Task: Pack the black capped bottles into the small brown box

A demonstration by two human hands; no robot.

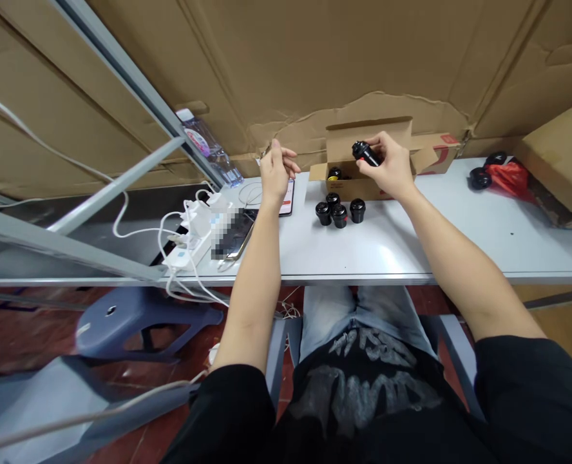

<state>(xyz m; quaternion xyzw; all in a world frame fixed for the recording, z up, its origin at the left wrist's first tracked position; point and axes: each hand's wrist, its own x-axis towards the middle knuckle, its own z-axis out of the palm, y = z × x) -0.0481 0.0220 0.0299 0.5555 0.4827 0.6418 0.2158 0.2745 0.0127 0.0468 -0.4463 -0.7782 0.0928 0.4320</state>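
My right hand [387, 166] is closed round a small black bottle [366, 153], held tilted above an open cardboard box [363, 145] at the back of the white table [411, 238]. More black bottles with yellow show inside the box [335, 173]. Several black capped bottles [339, 211] stand in a cluster on the table just in front of the box. My left hand [275, 169] hovers left of the box above a phone [288, 196], fingers curled together in a loose pinch; whatever it may hold is too small to make out.
A white power strip with chargers and cables [189, 238] and a second phone [232, 235] lie on the table's left. A water bottle [209, 151] leans against the cardboard wall. Black-and-red items [501, 175] sit at the right. A blue stool [131, 319] stands below left.
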